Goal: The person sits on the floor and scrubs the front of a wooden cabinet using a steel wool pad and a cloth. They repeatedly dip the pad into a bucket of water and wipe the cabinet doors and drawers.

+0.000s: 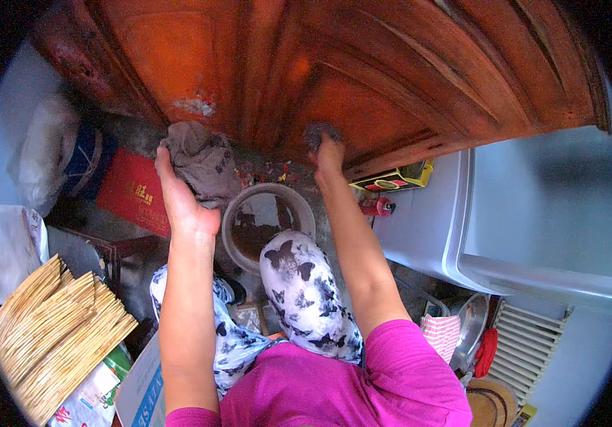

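Note:
My left hand (181, 203) holds a damp-looking grey-brown rag (210, 167), bunched above the palm and draped to the right, its fingers partly hidden by the cloth. Farther right, my arm is stretched out and my right hand (329, 153) grips a dark grey scouring pad (318, 132). The pad is against the lower part of a reddish-brown wooden panel (355, 92) with raised mouldings. A pale scuffed patch (195, 106) marks the wood above the rag. Between my forearms stands a round bucket (229, 245) of murky brown water.
Close by on the left are a red box (131, 191) and a bundle of thin straw-coloured stalks (64, 341). To the right stand a white appliance (427, 235), a yellow-and-black box (395, 178) and a radiator (526, 338). Small coloured scraps (277, 173) lie behind the bucket.

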Demonstrator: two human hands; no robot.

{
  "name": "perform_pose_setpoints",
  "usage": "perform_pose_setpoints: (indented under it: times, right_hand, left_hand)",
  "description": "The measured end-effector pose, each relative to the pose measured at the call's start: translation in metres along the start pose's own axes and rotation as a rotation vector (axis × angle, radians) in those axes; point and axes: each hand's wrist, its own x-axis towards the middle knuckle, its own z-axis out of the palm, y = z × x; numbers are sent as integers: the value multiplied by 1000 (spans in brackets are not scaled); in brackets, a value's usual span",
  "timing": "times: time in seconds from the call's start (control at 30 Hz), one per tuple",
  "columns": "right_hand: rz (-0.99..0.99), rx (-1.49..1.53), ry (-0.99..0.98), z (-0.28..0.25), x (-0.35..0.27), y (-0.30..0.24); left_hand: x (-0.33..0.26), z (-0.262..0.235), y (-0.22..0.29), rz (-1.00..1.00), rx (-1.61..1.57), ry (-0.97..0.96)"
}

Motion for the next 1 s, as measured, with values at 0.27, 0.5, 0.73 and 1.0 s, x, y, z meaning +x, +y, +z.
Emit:
perform_pose_setpoints:
  times: [0.27, 0.5, 0.73, 1.0]
  right_hand:
    - [-87, -102, -132, -9, 15, 10]
    - [-66, -33, -55, 4, -25, -12]
    - [-18, -32, -50, 9, -10, 2]
    - [-98, 58, -5, 6, -27, -12]
  left_hand:
    - [-7, 10, -2, -19, -11, -27]
    - [-14, 6, 0, 30, -11, 27]
    - [-2, 0, 1, 40, -18, -27]
    - [-7, 7, -3, -19, -28, 3]
